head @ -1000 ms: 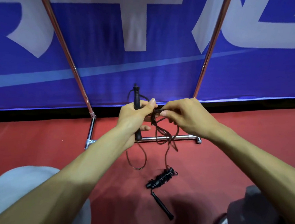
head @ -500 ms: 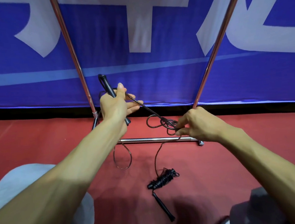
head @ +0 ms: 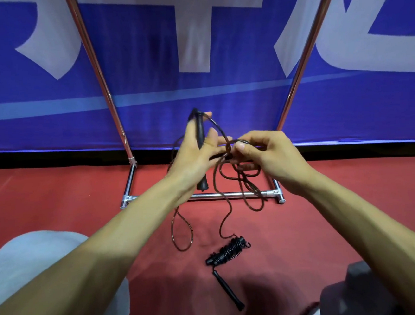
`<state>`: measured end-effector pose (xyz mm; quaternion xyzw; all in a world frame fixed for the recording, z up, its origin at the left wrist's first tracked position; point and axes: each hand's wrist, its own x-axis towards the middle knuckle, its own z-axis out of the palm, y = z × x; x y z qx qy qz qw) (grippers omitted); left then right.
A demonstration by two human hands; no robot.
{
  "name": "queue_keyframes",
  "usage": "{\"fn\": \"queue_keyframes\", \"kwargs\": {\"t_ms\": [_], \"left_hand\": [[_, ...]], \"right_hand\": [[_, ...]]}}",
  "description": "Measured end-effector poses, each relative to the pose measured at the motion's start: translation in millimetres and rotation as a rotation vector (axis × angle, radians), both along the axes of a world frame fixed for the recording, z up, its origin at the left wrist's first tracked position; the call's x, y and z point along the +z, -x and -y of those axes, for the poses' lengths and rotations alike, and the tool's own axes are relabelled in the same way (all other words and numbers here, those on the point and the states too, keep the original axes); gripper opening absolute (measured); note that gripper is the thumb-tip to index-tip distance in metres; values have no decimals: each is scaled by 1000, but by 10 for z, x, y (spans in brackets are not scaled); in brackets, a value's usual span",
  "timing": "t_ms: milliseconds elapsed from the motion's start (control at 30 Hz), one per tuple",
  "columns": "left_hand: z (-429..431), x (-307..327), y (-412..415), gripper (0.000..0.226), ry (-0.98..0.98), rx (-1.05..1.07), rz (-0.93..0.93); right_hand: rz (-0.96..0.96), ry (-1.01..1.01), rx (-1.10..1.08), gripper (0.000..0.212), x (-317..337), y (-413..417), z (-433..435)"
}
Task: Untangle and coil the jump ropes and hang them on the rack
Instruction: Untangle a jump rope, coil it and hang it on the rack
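Now the left hand (head: 193,156), clamped on a handle (head: 200,133), has swung back beside the right hand (head: 264,157). That hand pinches the cord (head: 226,201), so another loop joins the coil; hanging is not yet near.

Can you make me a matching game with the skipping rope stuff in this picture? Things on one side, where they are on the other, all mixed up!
Things:
1. black handle
2. rope tangle
3. wrapped handle
4. rack bar

Places:
A. lying on the red floor, cord wound round it
B. pinched in the right hand
C. silver, low on the floor between the two poles
D. held upright in the left hand

Pairs: 1-D, 2-B, 3-A, 4-C
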<state>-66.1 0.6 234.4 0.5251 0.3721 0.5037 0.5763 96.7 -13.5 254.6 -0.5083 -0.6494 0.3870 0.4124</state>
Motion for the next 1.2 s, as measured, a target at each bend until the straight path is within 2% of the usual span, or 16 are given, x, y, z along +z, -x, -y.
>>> {"fn": "queue_keyframes", "kwargs": {"t_ms": [100,167,400,467,567,767,833,867,933,967,1033,1067,1133,1200], "left_hand": [[40,-44,-38,27,-70,-48,-219],[54,-41,-49,15,-46,-10,-247],[45,84,31,5,244,-65,70],[28,104,53,7,277,-24,125],[-11,116,96,8,342,68,233],[-68,103,157,8,248,310,118],[-77,108,164,7,173,369,59],[-75,114,156,8,131,377,32],[-44,129,121,10,75,349,-1],[-16,134,86,10,63,321,-9],[31,135,38,11,33,281,-43],[40,136,26,12,13,283,-64],[32,139,32,15,-18,300,-93],[30,138,40,15,-19,300,-77]], "right_hand": [[-57,19,37,16,31,-28,10],[-50,36,74,18,33,-39,29],[39,-4,112,24,141,-76,91],[71,-7,140,29,168,-70,111],[145,9,193,24,178,-64,123],[531,-1,385,19,115,-109,114],[543,-40,400,13,97,-110,111],[494,-42,387,12,98,-105,120],[383,-63,274,30,58,-79,122],[377,-108,188,40,21,-68,111],[499,-256,13,51,-57,-26,88],[575,-333,-45,50,-91,-17,77],[640,-436,-71,34,-133,-21,63],[680,-445,-63,17,-121,-39,47]]}}
